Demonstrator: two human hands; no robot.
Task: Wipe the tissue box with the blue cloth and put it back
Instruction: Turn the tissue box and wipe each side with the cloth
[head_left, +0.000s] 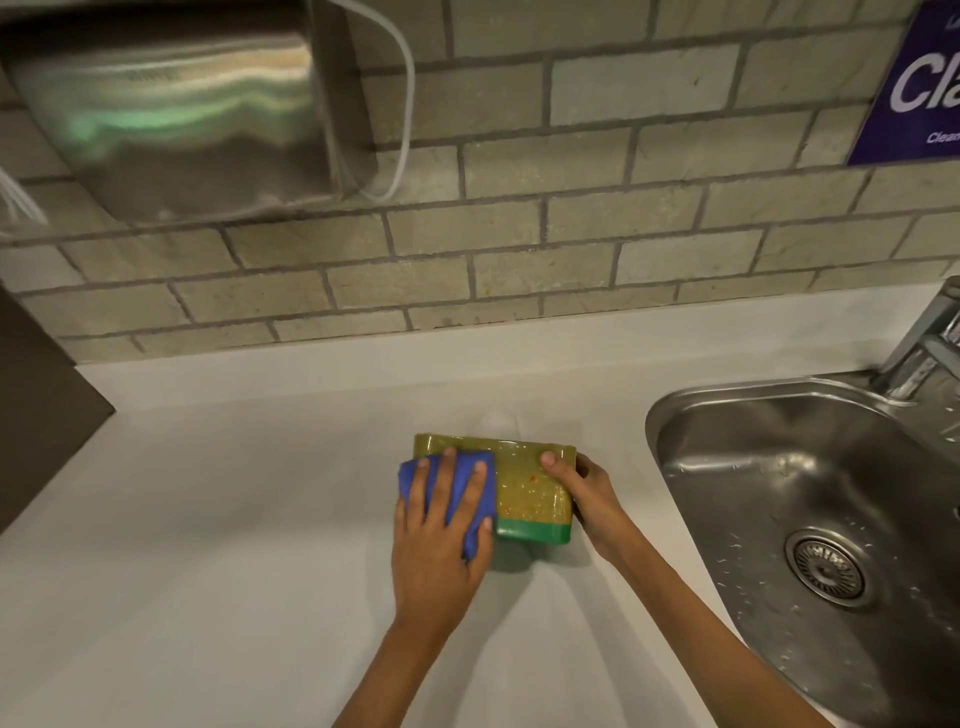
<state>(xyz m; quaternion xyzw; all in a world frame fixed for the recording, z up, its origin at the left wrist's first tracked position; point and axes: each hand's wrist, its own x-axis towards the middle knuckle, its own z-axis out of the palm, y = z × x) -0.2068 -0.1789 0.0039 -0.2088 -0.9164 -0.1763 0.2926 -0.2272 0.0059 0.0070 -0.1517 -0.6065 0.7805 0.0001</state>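
The tissue box (530, 491) is a glossy yellow-green pack with a darker green band along its near edge. It lies flat on the white counter (208, 545), near the middle of the view. My left hand (434, 540) presses the folded blue cloth (457, 488) flat onto the box's left part, fingers spread over the cloth. My right hand (587, 493) grips the box's right end, thumb on top and fingers around the side. The cloth hides the box's left end.
A steel sink (779, 499) with a drain sits to the right, its tap (930, 332) at the far right. A brick-tile wall runs behind the counter. A metal dispenser (171, 114) hangs at upper left, a purple sign (919, 83) at upper right.
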